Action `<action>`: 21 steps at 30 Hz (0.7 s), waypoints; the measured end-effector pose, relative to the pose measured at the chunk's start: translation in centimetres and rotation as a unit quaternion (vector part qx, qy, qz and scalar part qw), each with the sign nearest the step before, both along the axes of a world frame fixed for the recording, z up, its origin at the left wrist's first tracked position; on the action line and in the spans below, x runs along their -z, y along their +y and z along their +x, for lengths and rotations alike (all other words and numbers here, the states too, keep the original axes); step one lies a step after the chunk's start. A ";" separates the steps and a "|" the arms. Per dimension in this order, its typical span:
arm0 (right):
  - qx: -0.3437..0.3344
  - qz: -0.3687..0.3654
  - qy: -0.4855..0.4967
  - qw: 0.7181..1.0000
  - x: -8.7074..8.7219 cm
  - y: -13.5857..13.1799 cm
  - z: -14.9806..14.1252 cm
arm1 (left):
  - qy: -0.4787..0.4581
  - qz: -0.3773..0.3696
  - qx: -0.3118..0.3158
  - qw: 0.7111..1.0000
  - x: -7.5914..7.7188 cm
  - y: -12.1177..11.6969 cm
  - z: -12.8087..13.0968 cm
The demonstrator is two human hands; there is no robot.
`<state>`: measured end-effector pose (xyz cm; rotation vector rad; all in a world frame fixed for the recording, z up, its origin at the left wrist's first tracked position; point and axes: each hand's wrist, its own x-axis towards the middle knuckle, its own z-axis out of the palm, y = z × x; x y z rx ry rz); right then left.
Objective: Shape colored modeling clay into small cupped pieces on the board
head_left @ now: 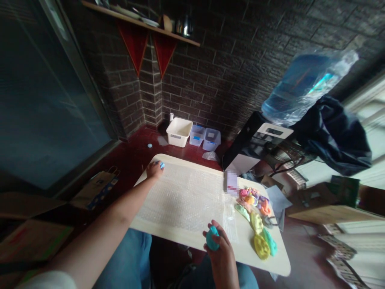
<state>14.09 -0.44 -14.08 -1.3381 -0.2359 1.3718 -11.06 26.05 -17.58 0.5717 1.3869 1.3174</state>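
The left hand (154, 169) gripped a blue lump (162, 165) at the bench's (278, 263) far-left corner, the right hand (221, 245) a teal lump (212, 238) by its near edge.

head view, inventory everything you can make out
table: 1, cream, before person
teal lump: 1, teal, right hand
blue lump: 1, light blue, left hand
soft lumps: several, mixed, table right
bubble wrap: 1, clear, on table
blurred item: 1, lilac, far table edge
open bin: 1, cream, on floor
plastic boxes: 2, bluish, beside bin
round thing: 1, pale blue, floor
dispenser: 1, black-white, right
bottle: 1, blue, on dispenser
bag: 1, black, beside bottle
shelf: 1, brown, upper left
triangles: 2, red, under shelf
brick wall: 1, dark, behind
paper bag: 1, brown, floor left
panel: 1, grey, left
trouser legs: 2, blue, near side
left hand: 1, bare, table's far left
right hand: 1, bare, near table edge
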 end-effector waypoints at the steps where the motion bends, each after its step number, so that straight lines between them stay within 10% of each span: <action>1: -0.001 -0.005 -0.009 1.000 0.3 -0.1 0.2 | -0.016 0.002 -0.001 1.000 0.0 0.0 0.0; 7: -0.022 0.032 -0.233 0.972 4.0 1.1 1.6 | -0.163 0.021 0.015 0.986 -2.2 -1.3 0.2; 11: -0.128 0.110 -0.547 0.820 6.8 4.0 1.6 | -0.297 0.019 0.105 0.949 -4.8 -5.6 0.8; 21: -0.227 0.085 -0.632 0.736 10.3 6.0 -0.3 | -0.436 -0.001 0.208 0.876 -8.4 -15.2 4.7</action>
